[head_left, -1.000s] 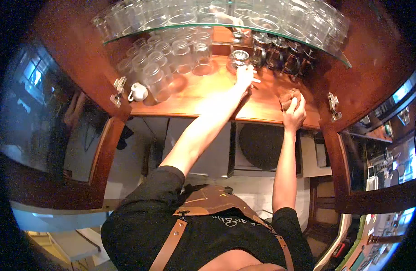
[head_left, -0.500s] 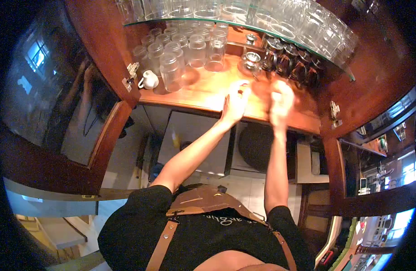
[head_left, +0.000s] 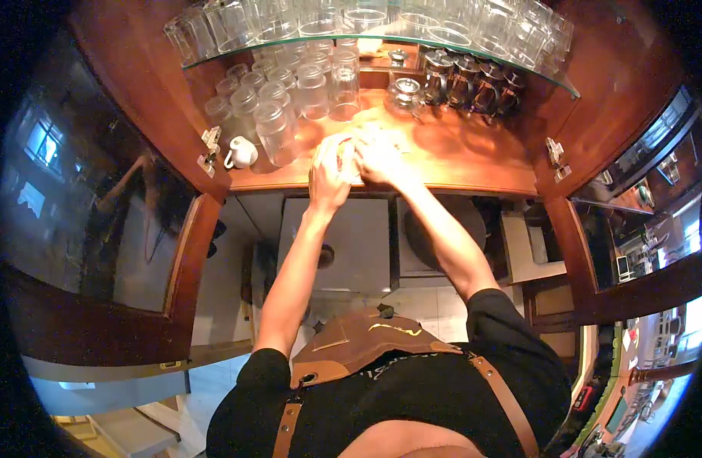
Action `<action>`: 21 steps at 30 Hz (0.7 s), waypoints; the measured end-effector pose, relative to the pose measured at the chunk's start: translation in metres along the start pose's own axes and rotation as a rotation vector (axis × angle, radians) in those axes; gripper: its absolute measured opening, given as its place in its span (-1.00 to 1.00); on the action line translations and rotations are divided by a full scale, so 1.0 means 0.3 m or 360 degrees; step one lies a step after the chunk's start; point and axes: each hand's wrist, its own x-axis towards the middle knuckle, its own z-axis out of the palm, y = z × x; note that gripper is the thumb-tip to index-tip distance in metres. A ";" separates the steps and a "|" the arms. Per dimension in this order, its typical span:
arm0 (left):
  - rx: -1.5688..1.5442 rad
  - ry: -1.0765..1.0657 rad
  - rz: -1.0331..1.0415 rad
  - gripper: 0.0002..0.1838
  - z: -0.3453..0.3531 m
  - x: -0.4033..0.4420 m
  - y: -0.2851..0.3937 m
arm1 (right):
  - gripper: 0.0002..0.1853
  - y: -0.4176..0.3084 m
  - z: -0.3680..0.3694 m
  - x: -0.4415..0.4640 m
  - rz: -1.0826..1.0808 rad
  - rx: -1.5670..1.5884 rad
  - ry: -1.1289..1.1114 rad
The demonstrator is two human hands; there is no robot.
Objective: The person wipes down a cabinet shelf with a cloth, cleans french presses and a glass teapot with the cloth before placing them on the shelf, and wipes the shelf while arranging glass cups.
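Both hands are close together above the middle of the wooden shelf (head_left: 458, 164). My left hand (head_left: 333, 169) has curled fingers around something I cannot make out. Against it, my right hand (head_left: 378, 159) is closed, its fingers washed out by glare, which hides what it grips. Upside-down ribbed glass jars (head_left: 275, 130) stand to the left of the hands, with a small white pitcher (head_left: 241, 153) beside them. Behind and right of the hands sits a glass teapot (head_left: 405, 93) with a metal lid. Several French presses (head_left: 462, 82) line the back right.
Above, a glass shelf (head_left: 381, 36) carries many clear glasses (head_left: 267, 17). Open cabinet doors with glass panes flank both sides, the left door (head_left: 187, 267) and the right door (head_left: 587, 259). Below the shelf edge is a dark round object (head_left: 445, 229).
My right hand has moved left across the shelf to meet my left hand. My left hand has come away from the teapot, leftward and toward me. The brown cloth seen earlier in my right hand is no longer distinguishable.
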 end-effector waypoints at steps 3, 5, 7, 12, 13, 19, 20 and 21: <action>0.0284 -0.0106 0.0288 -0.67 0.006 0.033 -0.060 | -0.60 -0.025 -0.004 -0.043 0.0026 -0.0115 0.0007; 0.0330 -0.0159 0.0349 -0.67 0.018 0.042 -0.078 | -0.58 0.050 -0.046 -0.028 0.0135 0.0325 -0.0438; 0.0490 -0.0227 0.0337 -0.66 0.020 0.048 -0.071 | -0.63 0.181 -0.054 -0.028 0.0258 0.0530 -0.0010; 0.0658 -0.0011 0.0491 -0.66 0.049 0.032 -0.047 | -0.59 0.403 -0.131 -0.052 0.0956 -0.0123 0.0345; 0.0736 0.0020 0.0517 -0.64 0.052 0.035 -0.054 | -0.65 0.404 -0.143 -0.041 0.1177 -0.0185 0.0169; 0.0853 -0.0165 0.0350 -0.63 0.046 0.030 -0.060 | -0.78 0.537 -0.106 -0.068 0.1090 0.0042 0.0238; 0.0856 -0.0171 0.0350 -0.63 0.049 0.032 -0.064 | -0.78 0.546 -0.102 -0.074 0.1051 0.0095 0.0257; 0.0878 -0.0098 0.0429 -0.62 0.054 0.036 -0.067 | -0.78 0.544 -0.104 -0.069 0.1058 0.0094 0.0258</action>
